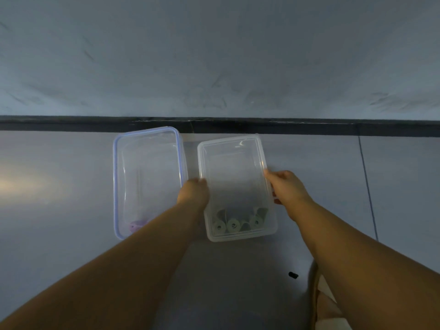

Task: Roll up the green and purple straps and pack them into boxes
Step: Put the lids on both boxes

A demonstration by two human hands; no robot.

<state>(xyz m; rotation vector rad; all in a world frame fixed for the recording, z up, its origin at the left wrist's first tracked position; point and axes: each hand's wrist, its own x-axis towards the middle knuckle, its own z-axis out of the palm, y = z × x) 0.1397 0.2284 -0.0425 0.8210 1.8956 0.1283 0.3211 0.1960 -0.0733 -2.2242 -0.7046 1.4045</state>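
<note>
Both hands are clamped on the clear box (240, 236) from the head view, the only angle going: left hand (194, 192) curled on the left long edge, right hand (287, 186) pinching the right long edge with the thumb on top, so they sit apart with the box between them. Three green rolls (234, 224) stand in a row at the near end inside. Just beside it on the left, not quite touching, is the blue-rimmed box (116, 186) with a purple roll (136, 226) at its near end, partly hidden by the left forearm. Both sit on the grey table (59, 234), and a small black bit (293, 275) lies near the right arm. My guess is the lid (232, 163) is being seated. If so, I'd press both long sides evenly, then run along to the corners, keeping the box flat so the rolls don't tip or unwind. Can't tell if it's fully snapped down.
</note>
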